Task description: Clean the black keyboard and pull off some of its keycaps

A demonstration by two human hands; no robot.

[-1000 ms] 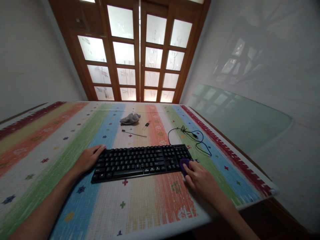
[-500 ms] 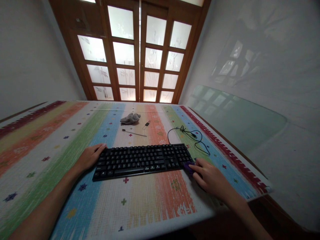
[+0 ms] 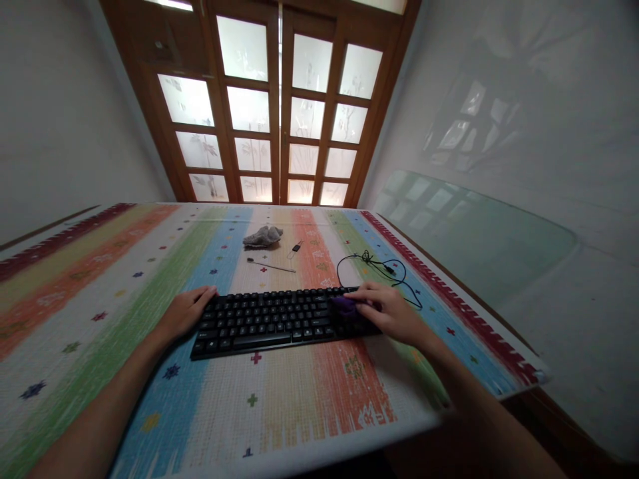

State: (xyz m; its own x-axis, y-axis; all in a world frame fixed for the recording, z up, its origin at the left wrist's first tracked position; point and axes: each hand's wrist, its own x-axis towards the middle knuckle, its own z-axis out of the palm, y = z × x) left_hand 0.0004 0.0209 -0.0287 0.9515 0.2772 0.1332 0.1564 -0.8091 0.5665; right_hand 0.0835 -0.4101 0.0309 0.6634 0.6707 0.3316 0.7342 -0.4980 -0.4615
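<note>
A black keyboard [image 3: 269, 324] lies on the striped tablecloth in front of me, its keys facing up. My left hand [image 3: 184, 313] grips the keyboard's left end, fingertips at the upper left corner. Pinched in my right hand [image 3: 387, 309] is a purple cloth [image 3: 344, 307], pressed on the keys towards the right end. The hand and cloth cover part of the number pad. From behind the keyboard a black cable [image 3: 399, 263] loops out to the right, bundled in one place.
Beyond the keyboard lie a thin brush-like stick [image 3: 272, 267], a crumpled grey cloth [image 3: 263, 237] and a small black item with wire-like ends [image 3: 296, 248]. The table's front edge [image 3: 349, 456] is close to me. A wall stands to the right, glazed wooden doors [image 3: 279, 133] behind.
My right hand has moved the purple cloth left and up, from the keyboard's lower right corner onto the keys. My left hand stays at the left end. The view shifts slightly.
</note>
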